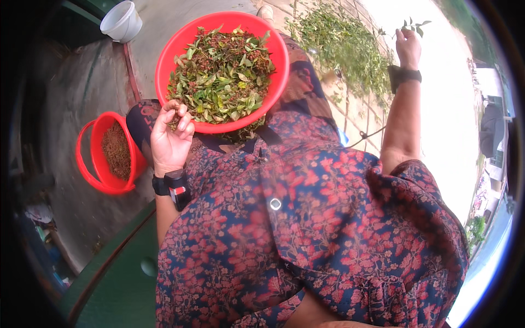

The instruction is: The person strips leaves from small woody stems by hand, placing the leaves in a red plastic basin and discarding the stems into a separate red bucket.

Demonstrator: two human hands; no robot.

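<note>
A red plastic basin [284,82] rests on the person's lap, full of green leaves and clusters of small reddish berries [213,53]. At the basin's near left rim, my left hand [172,135] is raised with curled fingers around a small plant piece, partly hidden by them. My right hand [408,47] is stretched far out to the right, pinching a thin sprig with green leaves [419,29]. Both wrists wear black bands. Below the right hand's side of the basin, a heap of leafy cuttings [344,45] lies on the paved ground.
A red bucket [95,151] holding small brownish berries or seeds [116,151] stands on the concrete floor at left. A white bucket [123,24] stands at the upper left. A green surface [123,262] lies at the lower left. Strong glare covers the ground at right.
</note>
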